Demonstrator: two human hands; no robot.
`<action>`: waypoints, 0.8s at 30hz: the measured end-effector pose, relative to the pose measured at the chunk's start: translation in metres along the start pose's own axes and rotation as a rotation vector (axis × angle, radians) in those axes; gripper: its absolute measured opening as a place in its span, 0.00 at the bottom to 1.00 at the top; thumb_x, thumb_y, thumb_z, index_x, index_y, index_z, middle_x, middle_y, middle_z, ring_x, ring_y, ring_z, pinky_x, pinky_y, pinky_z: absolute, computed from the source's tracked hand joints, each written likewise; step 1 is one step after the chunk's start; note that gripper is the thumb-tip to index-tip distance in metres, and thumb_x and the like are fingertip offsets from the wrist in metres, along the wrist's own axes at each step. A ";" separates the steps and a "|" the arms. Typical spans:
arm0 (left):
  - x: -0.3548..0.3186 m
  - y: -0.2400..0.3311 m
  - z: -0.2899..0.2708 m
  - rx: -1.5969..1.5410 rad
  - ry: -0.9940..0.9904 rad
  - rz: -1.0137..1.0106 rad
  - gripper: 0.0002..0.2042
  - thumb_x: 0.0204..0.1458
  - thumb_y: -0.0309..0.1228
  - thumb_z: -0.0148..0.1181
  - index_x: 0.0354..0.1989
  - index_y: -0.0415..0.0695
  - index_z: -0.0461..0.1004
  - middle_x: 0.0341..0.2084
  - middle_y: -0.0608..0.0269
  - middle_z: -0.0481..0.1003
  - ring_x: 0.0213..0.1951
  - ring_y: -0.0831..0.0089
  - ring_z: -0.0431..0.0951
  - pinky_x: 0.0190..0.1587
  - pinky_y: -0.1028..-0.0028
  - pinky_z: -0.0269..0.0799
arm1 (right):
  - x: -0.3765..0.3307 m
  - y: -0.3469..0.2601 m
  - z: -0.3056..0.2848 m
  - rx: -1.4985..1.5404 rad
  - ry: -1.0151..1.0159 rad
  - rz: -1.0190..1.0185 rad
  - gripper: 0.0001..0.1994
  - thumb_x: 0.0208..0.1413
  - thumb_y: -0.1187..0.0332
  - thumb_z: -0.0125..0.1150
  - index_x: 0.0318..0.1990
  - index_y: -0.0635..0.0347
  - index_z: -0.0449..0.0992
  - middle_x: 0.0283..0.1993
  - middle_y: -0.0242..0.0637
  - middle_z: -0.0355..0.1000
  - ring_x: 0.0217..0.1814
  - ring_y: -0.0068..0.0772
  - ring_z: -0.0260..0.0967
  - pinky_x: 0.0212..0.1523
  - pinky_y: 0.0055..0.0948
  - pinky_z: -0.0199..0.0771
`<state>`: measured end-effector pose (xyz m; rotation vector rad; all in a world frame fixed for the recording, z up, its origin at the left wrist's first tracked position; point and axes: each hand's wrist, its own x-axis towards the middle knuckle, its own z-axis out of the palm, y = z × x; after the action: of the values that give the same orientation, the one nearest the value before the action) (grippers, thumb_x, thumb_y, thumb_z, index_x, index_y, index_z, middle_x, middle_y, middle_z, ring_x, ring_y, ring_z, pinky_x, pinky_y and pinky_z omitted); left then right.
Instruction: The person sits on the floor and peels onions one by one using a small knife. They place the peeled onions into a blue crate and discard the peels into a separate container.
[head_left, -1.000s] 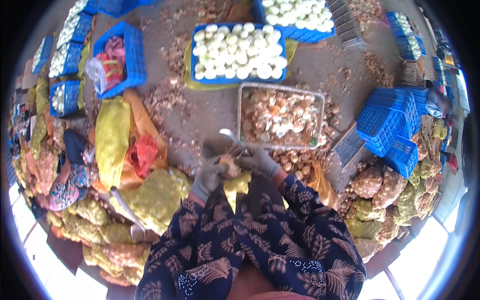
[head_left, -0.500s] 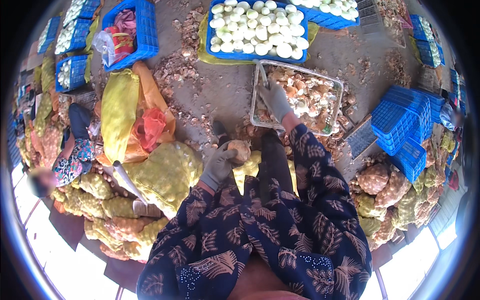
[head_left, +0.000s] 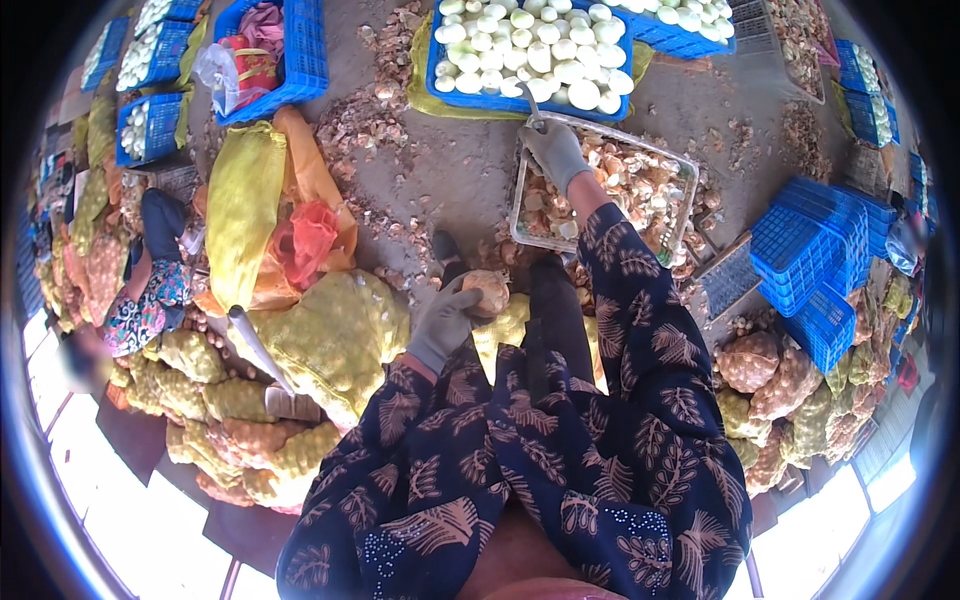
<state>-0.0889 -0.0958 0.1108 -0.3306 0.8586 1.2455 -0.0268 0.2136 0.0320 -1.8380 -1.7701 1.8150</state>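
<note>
My left hand (head_left: 440, 325), in a grey glove, is closed round a brown unpeeled onion (head_left: 486, 293) above my lap. My gloved right hand (head_left: 555, 150) is stretched forward over the far left corner of a shallow pale crate (head_left: 517, 200). It grips a knife (head_left: 530, 98), whose blade points away toward the peeled onions. Onion skins and scraps (head_left: 640, 185) fill the crate. Just beyond it stands a blue crate (head_left: 480, 100) heaped with white peeled onions (head_left: 540, 50).
Yellow net sacks of onions (head_left: 340, 330) lie at my left, beside an orange sack (head_left: 310, 170). Stacked blue crates (head_left: 810, 240) stand at the right. A blue crate with bags (head_left: 300, 70) is at the far left. Another person (head_left: 150, 290) sits at the left edge.
My right hand has moved forward with the knife, from over the scraps to the crate's far edge. My left hand still holds the onion, slightly higher in view.
</note>
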 end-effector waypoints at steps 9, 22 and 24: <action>0.002 0.001 0.000 0.032 -0.008 -0.006 0.21 0.59 0.28 0.54 0.61 0.36 0.66 0.54 0.54 0.74 0.54 0.63 0.76 0.55 0.66 0.75 | 0.012 0.005 -0.012 0.069 -0.013 0.082 0.15 0.58 0.60 0.61 0.36 0.66 0.76 0.25 0.42 0.77 0.21 0.29 0.74 0.23 0.30 0.72; 0.021 0.002 -0.015 -0.064 0.003 0.095 0.25 0.57 0.23 0.57 0.64 0.38 0.61 0.57 0.51 0.71 0.56 0.56 0.75 0.57 0.59 0.76 | -0.027 0.010 -0.037 0.246 -0.073 0.076 0.12 0.61 0.63 0.58 0.30 0.60 0.74 0.19 0.32 0.71 0.16 0.22 0.65 0.17 0.26 0.64; 0.024 0.009 -0.004 -0.098 0.038 0.157 0.27 0.56 0.22 0.58 0.65 0.39 0.60 0.56 0.50 0.71 0.56 0.55 0.75 0.57 0.59 0.76 | -0.058 0.030 -0.032 0.367 -0.166 0.117 0.08 0.63 0.65 0.59 0.38 0.61 0.74 0.26 0.31 0.73 0.18 0.18 0.66 0.17 0.22 0.65</action>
<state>-0.0969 -0.0789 0.0927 -0.3723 0.8708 1.4341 0.0328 0.1845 0.0612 -1.7190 -1.2742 2.2123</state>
